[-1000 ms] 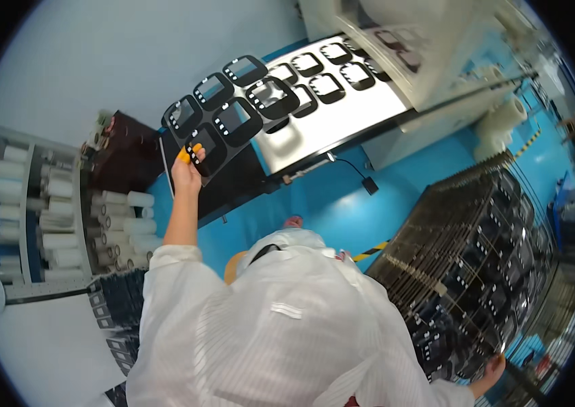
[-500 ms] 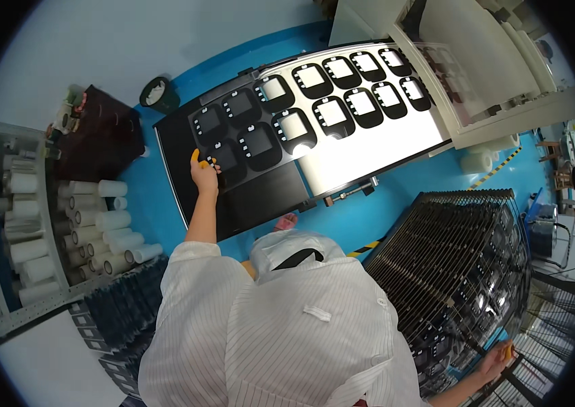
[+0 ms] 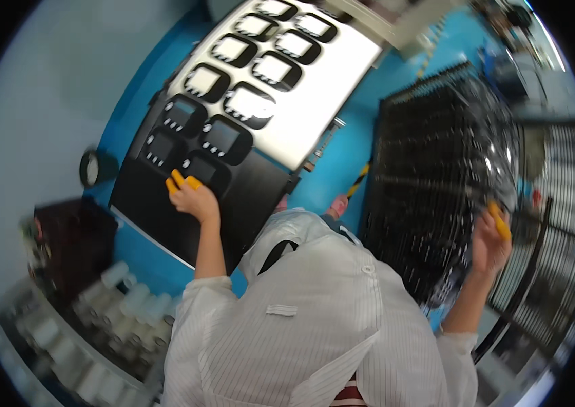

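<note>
My left hand point(image 3: 194, 199), with yellow finger covers, reaches over the black near end of the conveyor belt. Its fingers are stretched out beside the nearest dark rounded panel point(image 3: 206, 173); whether they touch it I cannot tell. More such panels, black-framed with white tabs along one side, lie in two rows up the belt point(image 3: 158, 224). Off to the right, my right hand point(image 3: 491, 241), also with yellow finger covers, is raised beside a wire rack point(image 3: 423, 176) of dark panels. Its fingers point up and apart, slightly blurred, with nothing visible in them.
A brightly lit white surface point(image 3: 331, 81) continues the belt toward the far end. Left of it stand a dark bin point(image 3: 94, 168) and a dark brown cabinet point(image 3: 73, 237). White rolls point(image 3: 131, 305) fill shelves at the lower left. A second wire rack point(image 3: 552, 203) stands at right.
The view has turned, so the belt now runs steeply up and away. My right hand has come up from the lower right, beside the rack. My left hand stays by the nearest panel.
</note>
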The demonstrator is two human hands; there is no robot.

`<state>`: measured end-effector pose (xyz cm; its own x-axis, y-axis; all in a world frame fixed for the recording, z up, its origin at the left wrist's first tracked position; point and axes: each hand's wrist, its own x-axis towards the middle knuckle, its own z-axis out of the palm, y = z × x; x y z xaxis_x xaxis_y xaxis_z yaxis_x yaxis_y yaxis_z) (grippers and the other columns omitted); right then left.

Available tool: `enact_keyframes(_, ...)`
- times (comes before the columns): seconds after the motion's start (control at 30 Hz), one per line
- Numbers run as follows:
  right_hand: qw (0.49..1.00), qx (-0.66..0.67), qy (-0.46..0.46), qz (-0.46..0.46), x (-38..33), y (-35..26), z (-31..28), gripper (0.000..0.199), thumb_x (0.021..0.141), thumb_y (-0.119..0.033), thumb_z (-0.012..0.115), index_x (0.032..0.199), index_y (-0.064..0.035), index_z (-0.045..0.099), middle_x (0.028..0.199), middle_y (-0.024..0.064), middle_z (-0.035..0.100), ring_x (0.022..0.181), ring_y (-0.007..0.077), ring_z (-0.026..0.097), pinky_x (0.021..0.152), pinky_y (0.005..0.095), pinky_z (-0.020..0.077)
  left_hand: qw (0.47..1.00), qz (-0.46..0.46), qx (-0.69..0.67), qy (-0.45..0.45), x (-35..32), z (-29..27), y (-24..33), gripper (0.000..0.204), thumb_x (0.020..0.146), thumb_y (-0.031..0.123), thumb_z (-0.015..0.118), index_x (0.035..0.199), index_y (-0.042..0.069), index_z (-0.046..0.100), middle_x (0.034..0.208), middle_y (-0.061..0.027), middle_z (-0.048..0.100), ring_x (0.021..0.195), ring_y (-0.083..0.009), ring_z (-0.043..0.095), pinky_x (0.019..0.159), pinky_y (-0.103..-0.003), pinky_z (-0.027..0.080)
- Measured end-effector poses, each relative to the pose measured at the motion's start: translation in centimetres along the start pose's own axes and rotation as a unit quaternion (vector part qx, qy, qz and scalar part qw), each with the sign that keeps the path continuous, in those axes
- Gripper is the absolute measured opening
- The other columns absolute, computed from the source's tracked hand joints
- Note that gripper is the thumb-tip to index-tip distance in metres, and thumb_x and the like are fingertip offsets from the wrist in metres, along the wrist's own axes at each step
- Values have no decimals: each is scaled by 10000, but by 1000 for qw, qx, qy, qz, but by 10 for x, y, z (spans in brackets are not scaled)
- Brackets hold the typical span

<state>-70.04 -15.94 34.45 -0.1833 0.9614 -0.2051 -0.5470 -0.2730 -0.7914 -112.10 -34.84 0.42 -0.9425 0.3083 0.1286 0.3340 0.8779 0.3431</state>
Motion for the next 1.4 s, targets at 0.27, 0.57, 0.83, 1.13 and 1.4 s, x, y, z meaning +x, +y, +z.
enact_keyframes(0.27, 987, -104, -108, 53, 6, 188, 95, 269, 744, -71, 620, 862, -74, 379, 813, 167, 585, 653, 227, 602, 578, 344, 497, 969, 233, -80, 35, 107, 39, -47, 396, 818, 232, 530, 1021, -107, 501, 1057, -279, 499, 981, -418, 470, 851, -434, 390)
enact_keyframes(0.57, 972, -82, -207, 73, 48, 290, 154, 280, 757, 29, 522, 1019, 3, 425, 797, 118, 546, 633, 176, 579, 564, 274, 496, 543, 111, -689, -467, 103, -41, 130, 420, 932, 279, 309, 1220, -18, 379, 1201, -141, 463, 1082, -223, 468, 894, -336, 390)
enact_keyframes(0.83, 933, -357, 27, 24, 66, 240, 77, 229, 737, -95, 624, 922, -11, 519, 806, 90, 582, 737, 170, 599, 647, 288, 496, 530, 162, -702, -448, 124, -74, 191, 354, 910, 104, 283, 1213, -69, 342, 1206, -195, 435, 1042, -297, 491, 925, -385, 396)
enact_keyframes(1.13, 380, -716, 580, 83, -66, 134, -230, 320, 711, -297, 638, 889, -33, 605, 826, 162, 620, 796, 299, 601, 682, 364, 476, 525, 65, -716, -456, 188, -100, 183, 389, 931, 129, 277, 1224, -124, 304, 1248, -235, 384, 1162, -319, 393, 1020, -354, 298)
enact_keyframes(1.4, 523, -681, 488, 156, -84, 108, -222, 613, 552, -489, 737, 814, 38, 564, 776, 152, 604, 733, 269, 590, 643, 352, 459, 557, 129, -701, -427, 225, -92, 133, 376, 925, 143, 280, 1199, -98, 369, 1202, -211, 443, 1111, -263, 455, 975, -357, 360)
